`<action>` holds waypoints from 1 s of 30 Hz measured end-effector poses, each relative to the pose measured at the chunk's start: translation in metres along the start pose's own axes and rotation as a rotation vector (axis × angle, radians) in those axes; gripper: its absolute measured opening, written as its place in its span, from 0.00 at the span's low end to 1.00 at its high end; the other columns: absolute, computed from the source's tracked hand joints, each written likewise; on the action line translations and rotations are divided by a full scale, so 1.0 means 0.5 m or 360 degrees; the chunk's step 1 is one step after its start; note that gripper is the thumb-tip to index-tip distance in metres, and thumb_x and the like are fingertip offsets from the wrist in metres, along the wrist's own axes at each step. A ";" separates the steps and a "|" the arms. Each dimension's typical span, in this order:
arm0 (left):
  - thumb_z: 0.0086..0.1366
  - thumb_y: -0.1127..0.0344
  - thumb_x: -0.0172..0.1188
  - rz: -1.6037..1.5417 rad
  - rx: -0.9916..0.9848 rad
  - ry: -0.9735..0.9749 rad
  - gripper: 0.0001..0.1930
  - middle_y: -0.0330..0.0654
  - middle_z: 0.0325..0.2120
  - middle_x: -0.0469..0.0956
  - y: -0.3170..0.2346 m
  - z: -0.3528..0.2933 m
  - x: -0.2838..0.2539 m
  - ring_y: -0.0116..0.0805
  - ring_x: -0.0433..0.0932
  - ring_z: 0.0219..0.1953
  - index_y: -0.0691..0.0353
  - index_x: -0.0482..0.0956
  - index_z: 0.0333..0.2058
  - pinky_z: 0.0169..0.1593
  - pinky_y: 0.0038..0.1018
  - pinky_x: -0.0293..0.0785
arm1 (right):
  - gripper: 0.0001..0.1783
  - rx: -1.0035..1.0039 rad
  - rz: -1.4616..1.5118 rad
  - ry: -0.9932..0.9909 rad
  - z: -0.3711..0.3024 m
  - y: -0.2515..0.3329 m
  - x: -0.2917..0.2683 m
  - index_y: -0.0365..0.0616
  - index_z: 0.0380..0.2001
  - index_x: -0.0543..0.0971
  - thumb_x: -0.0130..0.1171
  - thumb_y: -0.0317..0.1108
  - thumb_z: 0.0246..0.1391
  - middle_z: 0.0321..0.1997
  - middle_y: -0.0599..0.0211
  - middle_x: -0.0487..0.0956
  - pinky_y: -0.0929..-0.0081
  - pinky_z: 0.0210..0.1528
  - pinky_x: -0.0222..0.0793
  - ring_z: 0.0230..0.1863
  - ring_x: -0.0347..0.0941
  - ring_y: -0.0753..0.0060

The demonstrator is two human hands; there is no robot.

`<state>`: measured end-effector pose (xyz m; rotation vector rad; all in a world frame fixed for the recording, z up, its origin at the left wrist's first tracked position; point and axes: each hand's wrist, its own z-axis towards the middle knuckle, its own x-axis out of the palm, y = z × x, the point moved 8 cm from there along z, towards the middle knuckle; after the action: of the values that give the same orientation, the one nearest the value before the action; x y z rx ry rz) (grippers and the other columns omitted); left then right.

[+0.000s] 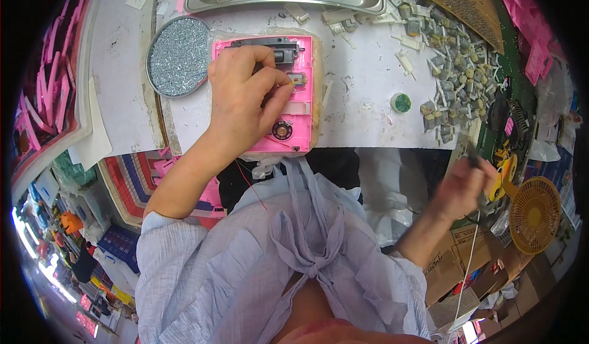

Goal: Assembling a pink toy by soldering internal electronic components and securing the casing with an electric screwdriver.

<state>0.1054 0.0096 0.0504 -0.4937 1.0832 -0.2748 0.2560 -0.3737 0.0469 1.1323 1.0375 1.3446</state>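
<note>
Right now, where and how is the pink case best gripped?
The pink case: probably by its right edge, from the right, kept level. It lies open side up, with a speaker inside, and the left hand covers much of its left side.

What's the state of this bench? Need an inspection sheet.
Surface: white worktop, marked and specked.
Job's things: open pink casing holding a black module, a small metallic part and a round black part.
Clutter: heap of grey-and-white parts at right; round tin of small metal pieces at left.
Hands: left hand over the casing, fingertips at the metallic part; right hand blurred beyond the table's near edge, dark object at its fingers, grip unclear.
Cables: red wire below the casing; white cord at lower right.
Surroundings: fan, cardboard boxes.
</note>
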 end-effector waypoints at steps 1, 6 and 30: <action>0.51 0.71 0.73 -0.0009 0.0008 0.0004 0.09 0.39 0.37 0.73 0.001 0.004 0.003 0.40 0.71 0.43 0.57 0.84 0.31 0.49 0.37 0.60 | 0.09 0.0035 -0.0034 0.0192 -0.028 -0.012 0.080 0.39 0.41 0.77 0.60 0.23 0.56 0.38 0.61 0.79 0.78 0.34 0.70 0.30 0.71 0.75; 0.51 0.70 0.72 0.0009 0.0018 0.0018 0.08 0.38 0.37 0.73 0.004 0.004 0.007 0.40 0.70 0.43 0.56 0.84 0.31 0.49 0.37 0.59 | 0.12 -0.0133 -0.0024 0.1103 -0.100 -0.028 0.311 0.36 0.40 0.79 0.69 0.24 0.52 0.30 0.63 0.78 0.78 0.27 0.61 0.26 0.69 0.75; 0.51 0.70 0.72 0.0012 -0.0001 0.0003 0.09 0.38 0.37 0.73 0.007 0.000 0.009 0.39 0.70 0.44 0.55 0.84 0.32 0.48 0.37 0.59 | 0.15 -0.0358 -0.0200 0.1300 -0.112 -0.017 0.362 0.38 0.40 0.81 0.71 0.23 0.47 0.24 0.63 0.76 0.74 0.24 0.61 0.22 0.69 0.70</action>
<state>0.1074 0.0108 0.0450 -0.4899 1.0866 -0.2681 0.2011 -0.1919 0.0425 0.3157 1.4457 1.8134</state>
